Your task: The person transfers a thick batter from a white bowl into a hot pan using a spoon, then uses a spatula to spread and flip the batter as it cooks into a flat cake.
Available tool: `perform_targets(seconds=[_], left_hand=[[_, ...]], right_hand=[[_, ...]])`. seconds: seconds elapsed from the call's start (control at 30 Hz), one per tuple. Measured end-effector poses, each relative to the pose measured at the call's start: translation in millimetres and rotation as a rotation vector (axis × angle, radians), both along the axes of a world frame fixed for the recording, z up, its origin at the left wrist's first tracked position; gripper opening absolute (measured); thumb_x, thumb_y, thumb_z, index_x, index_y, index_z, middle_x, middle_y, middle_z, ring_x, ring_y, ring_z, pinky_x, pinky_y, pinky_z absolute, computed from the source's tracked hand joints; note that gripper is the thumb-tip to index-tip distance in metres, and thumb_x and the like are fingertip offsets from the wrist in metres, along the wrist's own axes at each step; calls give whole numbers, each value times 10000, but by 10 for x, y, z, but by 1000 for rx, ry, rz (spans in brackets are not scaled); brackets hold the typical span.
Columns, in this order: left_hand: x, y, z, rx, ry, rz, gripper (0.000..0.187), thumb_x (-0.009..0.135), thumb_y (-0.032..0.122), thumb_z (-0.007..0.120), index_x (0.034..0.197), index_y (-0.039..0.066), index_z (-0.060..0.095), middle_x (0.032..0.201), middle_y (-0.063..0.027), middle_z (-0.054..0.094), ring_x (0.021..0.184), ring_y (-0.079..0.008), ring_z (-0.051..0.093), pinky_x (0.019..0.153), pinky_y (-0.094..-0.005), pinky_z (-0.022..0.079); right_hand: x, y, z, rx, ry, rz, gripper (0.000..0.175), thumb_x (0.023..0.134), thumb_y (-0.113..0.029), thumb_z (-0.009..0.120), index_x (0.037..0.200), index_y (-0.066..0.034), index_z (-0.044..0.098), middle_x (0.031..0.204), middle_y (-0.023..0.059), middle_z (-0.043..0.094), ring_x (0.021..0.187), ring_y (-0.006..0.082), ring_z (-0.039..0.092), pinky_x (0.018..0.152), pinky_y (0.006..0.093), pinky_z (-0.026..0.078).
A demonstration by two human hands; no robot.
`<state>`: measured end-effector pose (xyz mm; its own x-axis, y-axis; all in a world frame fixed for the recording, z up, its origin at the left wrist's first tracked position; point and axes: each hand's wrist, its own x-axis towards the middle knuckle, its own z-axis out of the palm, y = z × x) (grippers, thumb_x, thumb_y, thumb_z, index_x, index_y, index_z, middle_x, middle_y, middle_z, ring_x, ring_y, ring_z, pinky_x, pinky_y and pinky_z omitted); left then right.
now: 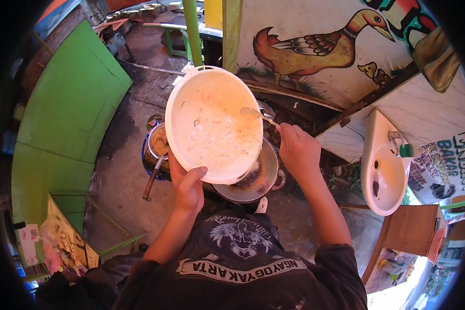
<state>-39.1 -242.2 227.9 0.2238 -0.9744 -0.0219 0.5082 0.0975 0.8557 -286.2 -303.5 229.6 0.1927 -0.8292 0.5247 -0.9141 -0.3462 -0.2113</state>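
Note:
My left hand [188,188] grips the near-left rim of a white plastic basin [213,104], thumb over the edge. The basin is tilted, and a thin film of pale batter with green flecks coats its inside. A spoon [252,113] is in my right hand [300,149], its bowl against the basin's right inner wall. Below the basin, partly hidden by it, sits a wok [273,166] with a dark, browned inside. To the left, a long-handled strainer [155,170] holds a golden-brown fried piece [159,142].
A green panel [62,116] stands along the left. At the right, a white washbasin [387,174] is fixed to the wall beside a wooden cabinet [412,228]. A green pole [192,31] and a banner with a painted duck [314,46] rise ahead. Someone's dark clothing shows at lower left.

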Motion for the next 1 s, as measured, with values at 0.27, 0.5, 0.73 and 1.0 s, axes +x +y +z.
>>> perform_targets(seconds=[0.27, 0.5, 0.73, 1.0], left_hand=[[2, 95, 23, -15, 16, 10, 952, 641, -19, 614, 1513, 38, 234, 1452, -160, 436, 1384, -284, 416, 1174, -401, 308], [8, 169, 27, -52, -34, -39, 979, 636, -4, 629, 1520, 35, 210, 1454, -170, 433, 1380, -290, 422, 1172, -406, 315], [-34, 215, -50, -35, -36, -37, 1018, 631, -10, 641, 1535, 46, 176, 1432, -176, 444, 1369, -291, 438, 1164, -414, 330], [-82, 236, 2, -70, -66, -99, 1038, 638, -17, 649, 1550, 50, 157, 1433, -174, 434, 1355, -283, 452, 1149, -409, 357]], right_hand=[[83, 154, 161, -17, 39, 263, 93, 878, -138, 692, 861, -96, 610, 662, 66, 548, 584, 276, 606, 499, 391, 482], [-74, -324, 255, -176, 229, 223, 158, 818, -118, 664, 964, -105, 605, 709, 39, 569, 620, 226, 634, 523, 363, 493], [-145, 256, 110, 58, 263, 368, 196, 775, -106, 641, 968, -97, 609, 710, 44, 578, 624, 227, 646, 533, 356, 503], [-57, -280, 461, -239, 316, 290, 239, 795, -138, 642, 1031, -109, 611, 760, 17, 552, 633, 191, 628, 524, 347, 483]])
